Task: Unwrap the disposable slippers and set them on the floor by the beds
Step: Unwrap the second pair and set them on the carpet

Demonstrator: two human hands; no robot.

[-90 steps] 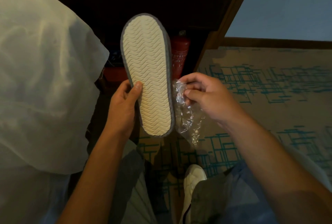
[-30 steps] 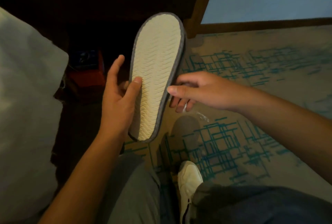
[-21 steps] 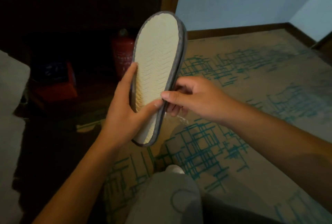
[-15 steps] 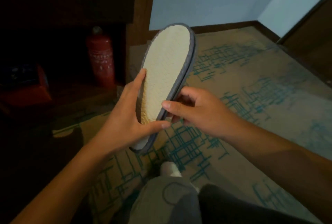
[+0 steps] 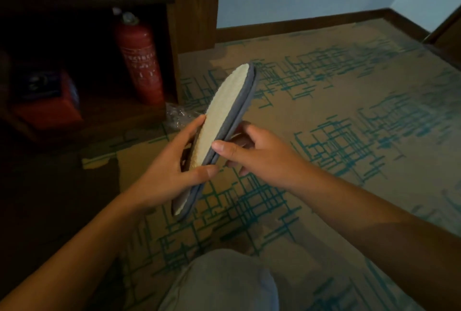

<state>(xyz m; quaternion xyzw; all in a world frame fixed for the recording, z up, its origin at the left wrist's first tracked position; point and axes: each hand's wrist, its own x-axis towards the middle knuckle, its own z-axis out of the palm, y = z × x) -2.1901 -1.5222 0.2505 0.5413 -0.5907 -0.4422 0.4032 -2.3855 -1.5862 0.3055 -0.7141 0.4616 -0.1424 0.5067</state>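
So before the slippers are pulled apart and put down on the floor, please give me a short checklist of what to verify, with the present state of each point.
1. Wrapper off: ok. The slippers are bare; the plastic wrapper lies on the carpet.
2. Left hand holds the pair: ok, thumb and fingers on the sole.
3. Right hand grips the edge: ok, thumb at the seam between the two soles.
4. Pair separated: not ok, the two slippers lie flat together.
5. Floor ahead free: ok, bare carpet to the right.
6. Beds close by: cannot tell, none in view.
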